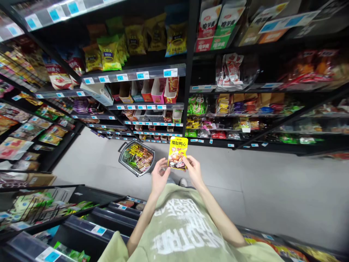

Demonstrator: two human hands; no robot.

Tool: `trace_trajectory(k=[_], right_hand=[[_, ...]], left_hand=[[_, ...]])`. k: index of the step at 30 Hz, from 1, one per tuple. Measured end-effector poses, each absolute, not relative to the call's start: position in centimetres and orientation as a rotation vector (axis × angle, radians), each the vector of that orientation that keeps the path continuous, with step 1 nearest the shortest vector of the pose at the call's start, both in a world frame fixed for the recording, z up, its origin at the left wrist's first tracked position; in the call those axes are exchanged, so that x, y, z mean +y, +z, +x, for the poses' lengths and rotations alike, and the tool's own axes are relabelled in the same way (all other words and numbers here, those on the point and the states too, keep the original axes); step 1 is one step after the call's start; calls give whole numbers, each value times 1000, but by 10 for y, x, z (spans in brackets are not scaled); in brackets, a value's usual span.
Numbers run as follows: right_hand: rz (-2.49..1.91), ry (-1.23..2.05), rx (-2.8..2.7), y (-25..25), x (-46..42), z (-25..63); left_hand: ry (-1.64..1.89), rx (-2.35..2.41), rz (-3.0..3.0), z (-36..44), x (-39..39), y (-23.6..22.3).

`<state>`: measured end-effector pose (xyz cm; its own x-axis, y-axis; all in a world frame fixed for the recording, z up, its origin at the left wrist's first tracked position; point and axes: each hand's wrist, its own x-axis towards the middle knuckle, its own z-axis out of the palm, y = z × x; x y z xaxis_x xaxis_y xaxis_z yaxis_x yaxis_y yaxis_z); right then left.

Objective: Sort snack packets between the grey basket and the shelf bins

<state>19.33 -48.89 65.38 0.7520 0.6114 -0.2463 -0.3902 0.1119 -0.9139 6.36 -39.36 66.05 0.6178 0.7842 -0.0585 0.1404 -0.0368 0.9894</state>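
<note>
A yellow snack packet [177, 153] with red lettering and a food picture is held upright in front of me. My right hand [194, 169] grips its lower right edge with fingers closed on it. My left hand [159, 175] is just below and left of the packet, fingers partly curled and touching its lower left corner. On the grey floor beyond my hands sits a dark shopping basket [136, 158] filled with several snack packs, handle folded back.
Black store shelves [188, 91] packed with snack bags and boxes stand ahead and to the left, with blue price tags [143, 75] on the rails. Another shelf unit [81, 218] lies close below my arms. Open grey floor [272, 189] stretches to the right.
</note>
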Motion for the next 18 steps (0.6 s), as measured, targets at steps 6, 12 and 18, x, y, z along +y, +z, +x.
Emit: trace_trajectory(k=[6,12,18], right_hand=[[-1241,809,-349,655,-486,189],[-1298,866,-610,657,-485,184],[-1505,801,-633,642,-485,189]], left_hand=[[644,609,2128,64,-397,669],[600,817,1755,63,-395,651],[626,853,977,66,-400,645]])
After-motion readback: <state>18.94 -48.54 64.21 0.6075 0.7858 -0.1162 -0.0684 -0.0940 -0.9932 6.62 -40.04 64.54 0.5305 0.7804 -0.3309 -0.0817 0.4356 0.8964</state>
